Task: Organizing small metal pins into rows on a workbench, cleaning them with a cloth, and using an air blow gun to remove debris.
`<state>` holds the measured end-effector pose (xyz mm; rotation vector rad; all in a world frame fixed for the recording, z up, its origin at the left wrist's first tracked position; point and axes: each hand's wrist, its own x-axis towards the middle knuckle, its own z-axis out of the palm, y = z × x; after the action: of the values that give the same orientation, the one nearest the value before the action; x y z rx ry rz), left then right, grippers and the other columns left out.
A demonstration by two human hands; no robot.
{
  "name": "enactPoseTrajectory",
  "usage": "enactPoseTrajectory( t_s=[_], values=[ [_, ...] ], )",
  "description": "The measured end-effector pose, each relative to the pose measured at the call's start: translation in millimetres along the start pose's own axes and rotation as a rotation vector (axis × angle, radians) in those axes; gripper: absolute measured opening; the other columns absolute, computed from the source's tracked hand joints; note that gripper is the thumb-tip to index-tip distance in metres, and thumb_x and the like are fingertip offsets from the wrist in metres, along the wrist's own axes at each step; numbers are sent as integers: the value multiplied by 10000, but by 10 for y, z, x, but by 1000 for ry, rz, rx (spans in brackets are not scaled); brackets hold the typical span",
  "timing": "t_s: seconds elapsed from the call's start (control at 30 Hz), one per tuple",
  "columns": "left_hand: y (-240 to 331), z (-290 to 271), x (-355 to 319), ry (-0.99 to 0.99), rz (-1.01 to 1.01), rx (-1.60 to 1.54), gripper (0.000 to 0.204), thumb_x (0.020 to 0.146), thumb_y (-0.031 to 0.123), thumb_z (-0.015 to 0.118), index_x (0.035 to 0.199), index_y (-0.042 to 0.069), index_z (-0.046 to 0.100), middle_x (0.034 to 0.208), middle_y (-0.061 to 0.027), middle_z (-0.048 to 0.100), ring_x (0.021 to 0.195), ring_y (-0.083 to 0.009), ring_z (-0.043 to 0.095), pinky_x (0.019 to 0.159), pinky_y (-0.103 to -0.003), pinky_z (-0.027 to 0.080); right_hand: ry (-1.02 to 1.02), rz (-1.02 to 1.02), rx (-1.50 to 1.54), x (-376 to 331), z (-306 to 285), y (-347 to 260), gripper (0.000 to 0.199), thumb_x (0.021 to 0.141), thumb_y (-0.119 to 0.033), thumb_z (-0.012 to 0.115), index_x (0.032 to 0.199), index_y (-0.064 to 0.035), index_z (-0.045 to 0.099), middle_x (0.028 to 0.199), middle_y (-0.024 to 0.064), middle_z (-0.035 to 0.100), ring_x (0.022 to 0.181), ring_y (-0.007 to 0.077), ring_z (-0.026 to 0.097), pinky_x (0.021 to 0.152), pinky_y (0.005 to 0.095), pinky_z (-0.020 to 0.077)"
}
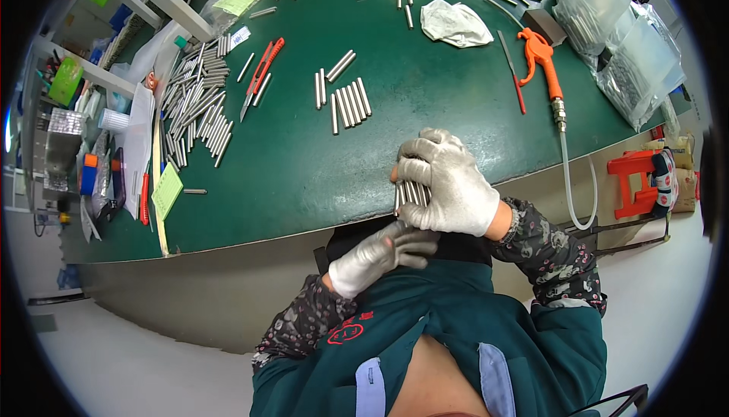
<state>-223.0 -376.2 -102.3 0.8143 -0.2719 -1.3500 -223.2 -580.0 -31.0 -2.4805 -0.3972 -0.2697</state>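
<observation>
At the table's front edge my right hand (448, 185), in a white glove, is closed over several short metal pins (411, 192) standing side by side under its fingers. Just below the edge my left hand (376, 259), gloved too, has its fingers stretched out under the right hand, with nothing seen in it. A row of loose metal pins (351, 105) lies on the green table (304, 181) beyond my hands, with a few more pins (341, 66) behind it.
A pile of pins (199, 94) and a red utility knife (263, 75) lie on the left. On the right are an orange air blow gun (541, 60) with its hose, a red-handled file (512, 71) and bagged pins (638, 60). A white cloth (456, 23) lies farther back.
</observation>
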Motion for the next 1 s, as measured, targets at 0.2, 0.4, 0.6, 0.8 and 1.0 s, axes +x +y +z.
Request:
enactPoseTrajectory(
  t_s=[0.2,0.4,0.6,0.8,1.0],
  values=[
    [-70,223,349,105,291,-602,722,750,544,705,1310,147,482,1314,-32,509,1260,-207,454,1051,-421,386,-15,-90,38,-171,71,-116,347,602,-251,695,900,-76,661,982,106,630,956,341,583,857,446,461],
    [-92,301,266,27,263,-613,536,833,393,691,1262,124,514,1272,-30,543,1235,-193,484,1059,-396,391,17,-37,96,-341,64,-313,300,672,-138,627,945,-15,657,999,129,641,984,337,584,851,422,476],
    [33,413,208,35,182,-556,389,902,201,646,1251,77,527,1181,-89,605,1093,-197,602,940,-353,506,-121,393,979,-251,-200,-440,503,728,-83,603,1221,-14,533,1127,104,592,1065,258,551,942,368,428],
    [545,636,192,207,203,-296,431,833,165,722,1198,89,506,1018,-21,602,881,-133,614,721,-262,525,-215,402,1132,12,-510,-625,687,797,-252,636,1394,-15,391,1290,88,472,1168,157,444,996,287,350],
    [949,351,351,190,436,-198,293,822,4,644,1100,52,567,895,-48,642,773,-151,649,614,-227,534,-142,301,1339,463,-588,-437,452,885,-143,525,1315,-12,476,1219,68,533,1066,118,511,931,249,394]
  ],
)
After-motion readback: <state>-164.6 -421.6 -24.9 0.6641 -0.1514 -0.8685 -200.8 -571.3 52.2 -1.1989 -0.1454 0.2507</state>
